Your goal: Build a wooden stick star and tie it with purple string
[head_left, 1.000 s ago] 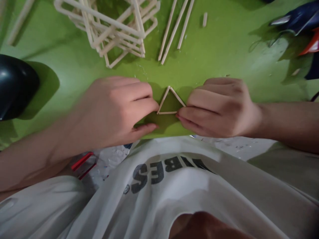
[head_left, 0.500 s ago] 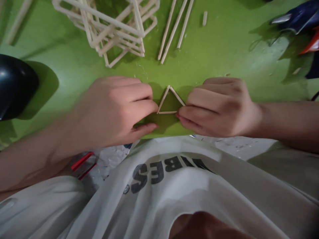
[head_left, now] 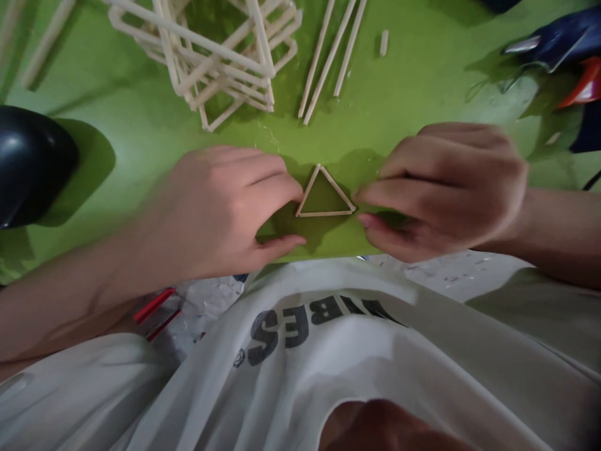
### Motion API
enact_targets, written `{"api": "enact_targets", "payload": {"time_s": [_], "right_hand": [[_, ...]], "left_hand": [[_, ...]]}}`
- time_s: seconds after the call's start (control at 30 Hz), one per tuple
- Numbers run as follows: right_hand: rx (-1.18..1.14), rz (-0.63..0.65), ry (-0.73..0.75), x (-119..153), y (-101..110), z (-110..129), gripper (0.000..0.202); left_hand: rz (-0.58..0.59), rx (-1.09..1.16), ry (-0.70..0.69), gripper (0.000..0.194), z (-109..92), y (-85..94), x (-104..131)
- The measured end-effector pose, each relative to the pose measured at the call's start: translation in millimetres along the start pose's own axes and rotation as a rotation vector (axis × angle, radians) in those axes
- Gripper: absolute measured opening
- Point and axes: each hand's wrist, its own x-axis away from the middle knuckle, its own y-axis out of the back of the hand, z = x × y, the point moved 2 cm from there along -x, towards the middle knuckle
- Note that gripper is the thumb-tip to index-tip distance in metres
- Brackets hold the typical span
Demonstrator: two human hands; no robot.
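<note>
A small triangle of thin wooden sticks [head_left: 326, 213] lies on the green table [head_left: 225, 141] close to its front edge. Beside its left side rests my left hand [head_left: 230, 207], index fingertip at the stick and thumb spread away below, gripping nothing. My right hand [head_left: 446, 188] is just off the triangle's right corner, thumb and index finger apart with nothing seen between them; its other fingers are curled. All three corners of the triangle are in sight.
A frame built of wooden sticks [head_left: 220, 59] stands at the back. Right of it lie three loose sticks [head_left: 331, 59] and a short stick piece [head_left: 384, 42]. A dark blue tool with a metal tip [head_left: 554, 41] is at the far right, a black rounded object [head_left: 35, 166] at the left.
My right hand has let go of the triangle's right corner and moved right, its thumb and finger parting. My left hand has stayed at the left side. The view has shifted slightly.
</note>
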Motion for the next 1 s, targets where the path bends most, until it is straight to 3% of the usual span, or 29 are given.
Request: {"api": "enact_targets", "payload": {"time_s": [0.13,0.33,0.47,0.6,1.0], "right_hand": [[0.041,0.112,-0.059,-3,2,3,0.037],[0.126,0.114,-0.092,-1,-3,14,0.029],[0.151,0.112,-0.064,-3,-3,15,0.022],[0.123,0.135,-0.002,-7,-3,14,0.031],[0.066,0.188,-0.031,-3,-4,13,0.035]], "left_hand": [[-0.073,-0.036,0.103,0.03,-11,-9.2,-5],[-0.15,-0.038,0.141,0.019,-19,-10.2,-12],[-0.144,-0.042,0.169,0.021,-19,-9.4,-12],[-0.134,-0.043,0.2,0.025,-18,-10.1,-12],[-0.104,-0.041,0.202,0.028,-18,-8.9,-14]]}}
